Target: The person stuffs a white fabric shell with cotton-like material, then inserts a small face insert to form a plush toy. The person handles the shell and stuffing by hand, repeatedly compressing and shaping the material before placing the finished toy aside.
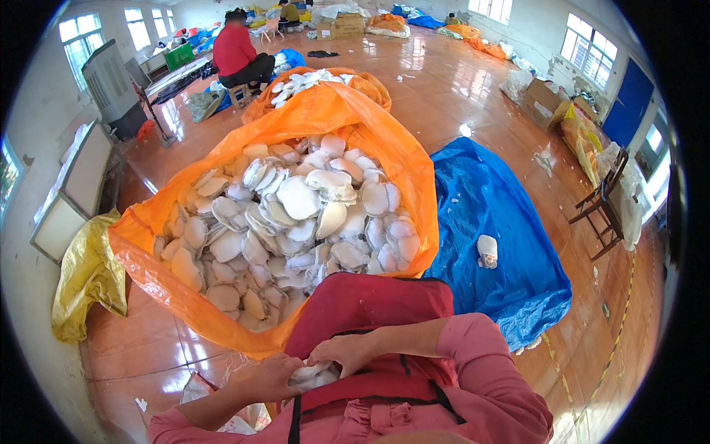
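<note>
Hands: left hand (pixel 270 376) and right hand (pixel 346 349) both grip white pads (pixel 312 374) | pads between them, at lap

The white pieces (pixel 314 375) are mostly hidden between the left hand (pixel 270 379) and right hand (pixel 346 350).

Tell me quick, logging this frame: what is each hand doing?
Left hand: closed on the white pads in the lap.
Right hand: closed on the same white pads.
</note>
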